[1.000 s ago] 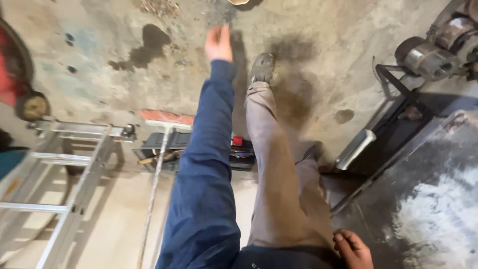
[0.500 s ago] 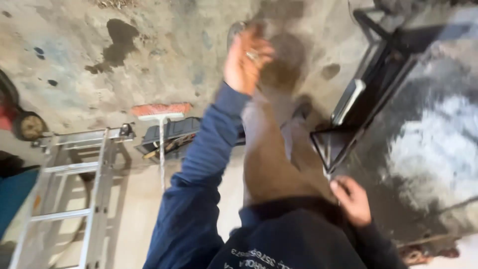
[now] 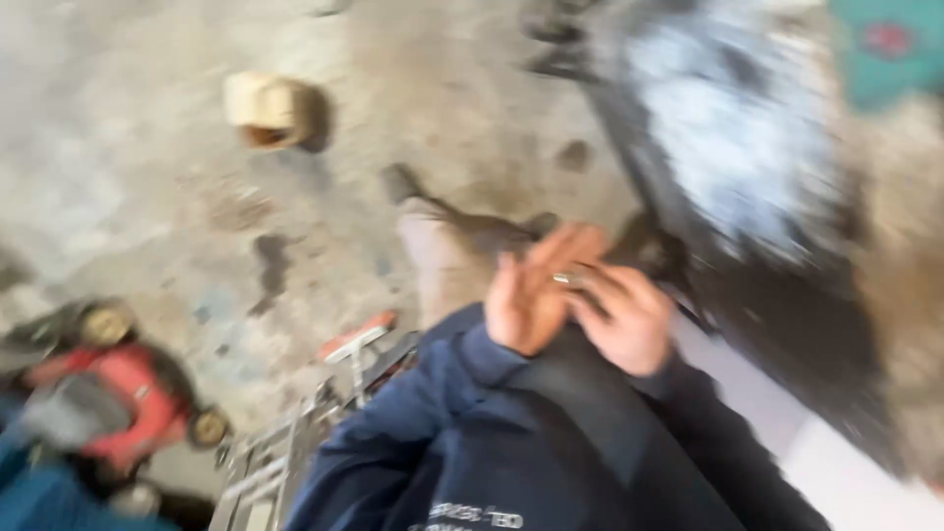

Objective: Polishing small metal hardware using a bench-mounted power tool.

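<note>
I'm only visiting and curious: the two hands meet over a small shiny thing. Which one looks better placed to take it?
Probably the left hand: its fingers seem to lie right at the small shiny thing, while the right hand sits just under it. The picture is blurred, so which hand really holds it cannot be told.

Heavy motion blur; soft, seemingly daylit, dim.

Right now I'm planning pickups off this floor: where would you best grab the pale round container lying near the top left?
The pale round container seems to lie on its side on the concrete floor, dark opening facing down-frame. Probably grip across its curved body from above, fingers on opposite sides. Blur hides any handle. Both hands are together, far from it.
</note>
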